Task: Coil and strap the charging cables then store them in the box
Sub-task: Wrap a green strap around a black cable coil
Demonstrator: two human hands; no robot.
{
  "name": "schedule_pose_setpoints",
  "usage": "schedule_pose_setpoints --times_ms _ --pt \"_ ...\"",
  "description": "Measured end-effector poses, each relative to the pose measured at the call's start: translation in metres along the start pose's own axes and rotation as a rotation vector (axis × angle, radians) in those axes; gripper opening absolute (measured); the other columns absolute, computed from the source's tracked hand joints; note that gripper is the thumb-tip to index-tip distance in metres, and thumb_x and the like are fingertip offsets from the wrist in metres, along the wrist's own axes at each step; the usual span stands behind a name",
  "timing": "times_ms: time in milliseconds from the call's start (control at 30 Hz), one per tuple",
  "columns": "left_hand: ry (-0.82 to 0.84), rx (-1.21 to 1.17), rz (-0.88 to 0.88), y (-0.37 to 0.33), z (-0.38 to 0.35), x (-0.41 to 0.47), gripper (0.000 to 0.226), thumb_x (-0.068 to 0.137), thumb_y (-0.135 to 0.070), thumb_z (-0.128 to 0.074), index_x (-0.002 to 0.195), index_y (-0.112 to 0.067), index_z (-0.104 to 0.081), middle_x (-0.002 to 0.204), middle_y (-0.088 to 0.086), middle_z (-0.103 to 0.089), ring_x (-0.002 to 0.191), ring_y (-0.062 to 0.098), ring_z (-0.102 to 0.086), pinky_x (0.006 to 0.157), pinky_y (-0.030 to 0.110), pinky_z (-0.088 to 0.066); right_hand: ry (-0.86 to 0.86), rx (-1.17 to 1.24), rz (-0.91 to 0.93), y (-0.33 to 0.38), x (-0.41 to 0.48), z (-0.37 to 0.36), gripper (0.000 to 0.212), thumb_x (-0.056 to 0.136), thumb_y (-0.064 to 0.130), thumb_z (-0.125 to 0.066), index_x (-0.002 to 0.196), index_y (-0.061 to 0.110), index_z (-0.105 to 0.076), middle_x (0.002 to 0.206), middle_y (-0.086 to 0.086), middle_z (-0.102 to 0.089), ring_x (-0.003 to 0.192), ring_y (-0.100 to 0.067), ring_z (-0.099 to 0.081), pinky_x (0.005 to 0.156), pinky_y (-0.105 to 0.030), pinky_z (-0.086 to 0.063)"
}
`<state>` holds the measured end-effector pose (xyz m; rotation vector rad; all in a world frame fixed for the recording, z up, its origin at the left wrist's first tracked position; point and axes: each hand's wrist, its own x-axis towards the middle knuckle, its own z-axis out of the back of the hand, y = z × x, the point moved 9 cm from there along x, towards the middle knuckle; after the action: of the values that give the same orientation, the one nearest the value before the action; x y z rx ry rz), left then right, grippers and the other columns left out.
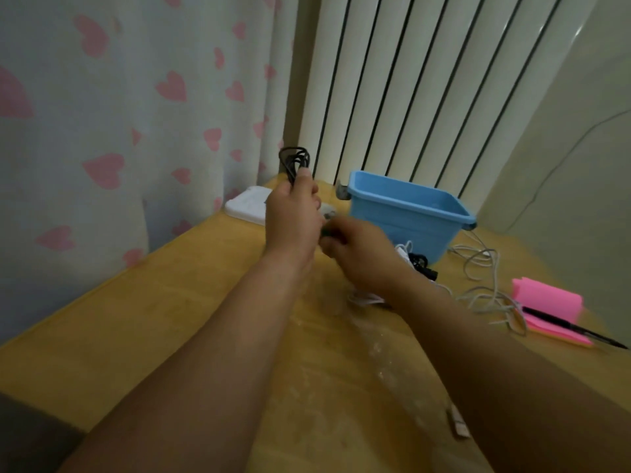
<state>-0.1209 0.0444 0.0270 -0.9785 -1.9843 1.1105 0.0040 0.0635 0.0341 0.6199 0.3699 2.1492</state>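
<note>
My left hand (pixel 292 213) grips a coiled black cable (pixel 295 162), whose loops stick up above the fist. Just to its right, my right hand (pixel 358 254) has its fingers curled on a dark piece at the coil's lower end; what that piece is I cannot make out. The blue plastic box (pixel 454 213) stands open behind my right hand. A loose white cable (pixel 485 281) sprawls on the table in front of the box. A small black bundle (pixel 421 264) lies at the box's front corner.
A wooden table (pixel 177 302) carries everything. A white flat device (pixel 247 206) lies at the back left by the heart-print curtain. Pink notepaper (pixel 546 302) with a black pen (pixel 573 329) sits at the right. Clear plastic wrapping (pixel 386 356) lies between my forearms.
</note>
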Motion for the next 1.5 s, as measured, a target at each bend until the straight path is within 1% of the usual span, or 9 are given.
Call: schedule_pose_setpoints --times_ms 167,267,400,667,833,933,1167,1367,1500 --pt "0.27 0.082 0.138 0.026 -0.045 -0.028 0.028 0.113 -0.036 -0.05 0.098 -0.014 -0.061 0.066 -0.004 -0.044 0.052 0.01 -0.035 0.044 0.023 -0.027 -0.224 0.424 -0.186 -0.045 -0.072 0.077 0.017 0.106 0.03 -0.06 0.102 0.022 -0.075 0.075 0.008 -0.068 0.067 -0.006 -0.061 0.065 -0.028 -0.05" --pt "0.529 0.133 0.233 0.05 -0.084 -0.064 0.032 0.114 -0.037 -0.049 0.107 -0.009 -0.063 0.069 -0.002 -0.045 0.052 0.01 -0.036 0.047 0.024 -0.027 -0.233 0.576 -0.238 -0.077 -0.103 0.08 0.024 0.107 0.027 -0.059 0.098 0.008 -0.071 0.075 -0.001 -0.069 0.072 -0.014 -0.063 0.074 -0.035 -0.052" --pt "0.722 0.131 0.322 0.068 -0.106 -0.093 0.034 0.112 -0.037 -0.053 0.086 -0.016 -0.056 0.069 -0.001 -0.046 0.05 0.01 -0.038 0.045 0.023 -0.026 -0.178 0.642 -0.203 -0.095 -0.122 0.071 0.02 0.11 0.02 -0.053 0.102 0.005 -0.063 0.071 -0.002 -0.06 0.064 -0.017 -0.057 0.064 -0.034 -0.049" --pt "0.681 0.221 0.16 0.061 -0.107 -0.091 0.018 0.109 -0.026 -0.059 0.097 -0.013 -0.058 0.067 -0.001 -0.045 0.05 0.011 -0.038 0.045 0.022 -0.033 -0.15 0.64 -0.187 -0.093 -0.13 0.071 0.016 0.109 0.021 -0.056 0.104 0.019 -0.071 0.062 0.003 -0.058 0.055 -0.01 -0.052 0.053 -0.025 -0.043" --pt "0.672 0.309 0.054 0.051 -0.112 -0.099 0.015 0.111 -0.025 -0.056 0.107 -0.011 -0.061 0.067 0.0 -0.045 0.053 0.01 -0.04 0.048 0.022 -0.036 -0.198 0.76 -0.25 -0.095 -0.133 0.069 0.023 0.108 0.03 -0.057 0.102 0.012 -0.07 0.092 -0.008 -0.076 0.088 -0.029 -0.075 0.081 -0.049 -0.064" --pt "0.665 0.308 0.052 0.049 -0.111 -0.101 0.019 0.111 -0.028 -0.055 0.105 -0.011 -0.062 0.066 -0.003 -0.046 0.053 0.009 -0.041 0.048 0.021 -0.037 -0.251 0.735 -0.293 -0.103 -0.135 0.077 0.023 0.109 0.029 -0.056 0.101 0.014 -0.071 0.093 -0.005 -0.077 0.097 -0.025 -0.075 0.091 -0.047 -0.062" --pt "0.597 0.506 0.017 0.054 -0.107 -0.096 0.028 0.111 -0.035 -0.056 0.107 -0.014 -0.074 0.066 -0.004 -0.061 0.055 0.009 -0.051 0.056 0.028 -0.044 -0.437 0.694 -0.282 -0.104 -0.141 0.099 0.021 0.111 0.026 -0.05 0.109 0.022 -0.07 0.065 0.005 -0.057 0.064 -0.011 -0.058 0.069 -0.035 -0.051" --pt "0.754 0.791 -0.245 0.039 -0.117 -0.104 0.018 0.105 -0.016 -0.059 0.111 -0.026 -0.073 0.099 -0.01 -0.075 0.093 0.003 -0.069 0.08 0.03 -0.059 -0.315 0.643 -0.096 -0.063 -0.13 0.074 0.016 0.104 0.034 -0.062 0.103 0.027 -0.076 0.084 0.018 -0.072 0.079 0.004 -0.066 0.066 -0.015 -0.051" --pt "0.854 0.863 -0.234 0.04 -0.124 -0.114 0.015 0.101 -0.012 -0.061 0.109 -0.019 -0.071 0.097 0.0 -0.073 0.087 0.012 -0.067 0.077 0.035 -0.057 -0.47 0.576 -0.186 -0.082 -0.134 0.077 0.02 0.099 0.039 -0.07 0.089 0.024 -0.079 0.085 0.004 -0.077 0.083 -0.009 -0.072 0.073 -0.029 -0.058"
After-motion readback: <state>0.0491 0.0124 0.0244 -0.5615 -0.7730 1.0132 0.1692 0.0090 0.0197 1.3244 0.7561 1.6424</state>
